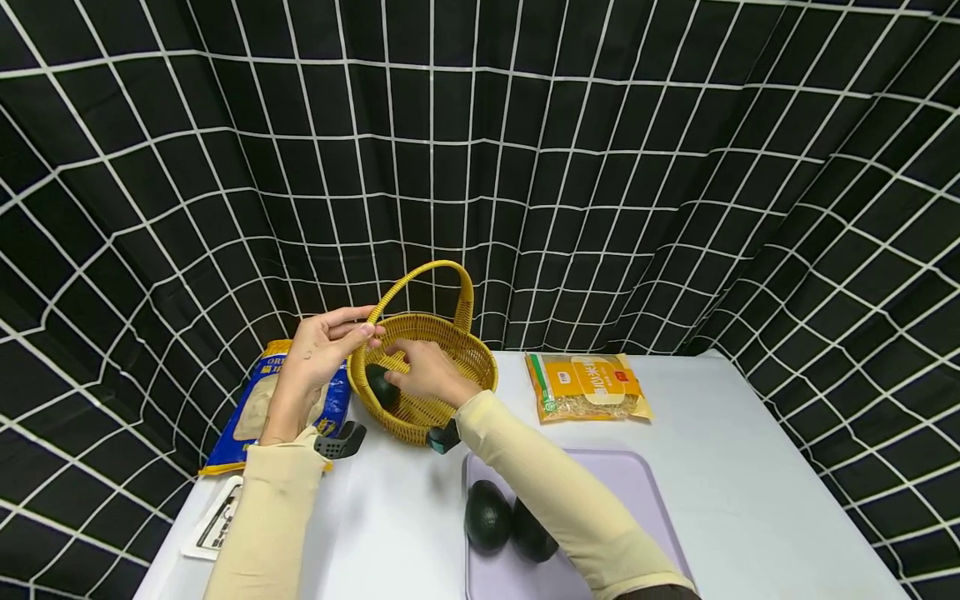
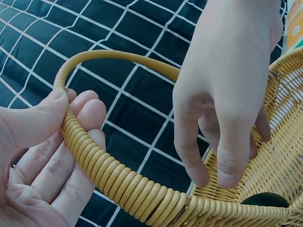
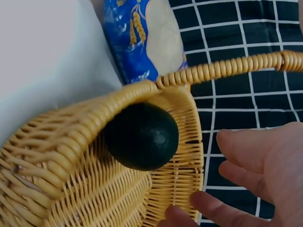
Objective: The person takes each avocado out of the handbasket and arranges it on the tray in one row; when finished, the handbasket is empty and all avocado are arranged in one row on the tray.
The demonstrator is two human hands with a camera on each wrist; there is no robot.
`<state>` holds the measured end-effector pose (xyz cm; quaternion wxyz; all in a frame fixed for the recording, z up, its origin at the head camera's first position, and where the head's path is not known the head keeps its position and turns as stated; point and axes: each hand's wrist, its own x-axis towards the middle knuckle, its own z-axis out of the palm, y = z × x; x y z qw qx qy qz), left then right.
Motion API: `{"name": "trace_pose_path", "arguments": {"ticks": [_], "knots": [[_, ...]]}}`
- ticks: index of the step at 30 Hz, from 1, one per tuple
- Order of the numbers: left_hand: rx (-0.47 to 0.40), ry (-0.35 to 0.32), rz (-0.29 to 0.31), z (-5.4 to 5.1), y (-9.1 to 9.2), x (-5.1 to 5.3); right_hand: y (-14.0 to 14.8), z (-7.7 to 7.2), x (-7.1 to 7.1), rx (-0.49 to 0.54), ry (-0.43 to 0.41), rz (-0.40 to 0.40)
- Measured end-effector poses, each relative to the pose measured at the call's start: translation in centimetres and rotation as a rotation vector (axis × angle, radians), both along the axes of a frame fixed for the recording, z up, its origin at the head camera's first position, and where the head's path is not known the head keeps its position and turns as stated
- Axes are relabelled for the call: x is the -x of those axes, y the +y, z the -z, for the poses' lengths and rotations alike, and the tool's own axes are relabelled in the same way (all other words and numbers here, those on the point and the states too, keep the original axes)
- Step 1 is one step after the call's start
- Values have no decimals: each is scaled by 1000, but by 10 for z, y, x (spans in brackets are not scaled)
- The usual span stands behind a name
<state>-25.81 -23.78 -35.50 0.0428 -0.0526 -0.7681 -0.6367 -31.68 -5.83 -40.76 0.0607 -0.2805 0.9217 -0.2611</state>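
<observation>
- Left hand on the handle, thumb and fingers pinching one side of the hoop!
- Right hand hovers over the yellow wicker basket, fingers loosely bent and parted, and the right wrist view shows it apart from the fruit.
- Inside that basket, one dark green avocado sits against the left wall, just below where the handle joins the rim.
- Nearer the person, the lilac tray carries two more, a left avocado and a right avocado, this one partly behind the right sleeve.
- Left of the basket lies a blue bag; to its right, an orange packet, pale contents visible through its front.
</observation>
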Motion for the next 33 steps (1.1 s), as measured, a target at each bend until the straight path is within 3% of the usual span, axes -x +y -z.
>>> {"name": "trace_pose_path", "arguments": {"ticks": [10, 24, 33], "knots": [[6, -14, -13, 0, -1, 2, -11, -3, 16, -46, -17, -16], [9, -2, -4, 3, -1, 4, -27, 4, 29, -183, -59, -134], [-18, -17, -2, 2, -1, 4, -36, 11, 32, -220, -92, -116]]}}
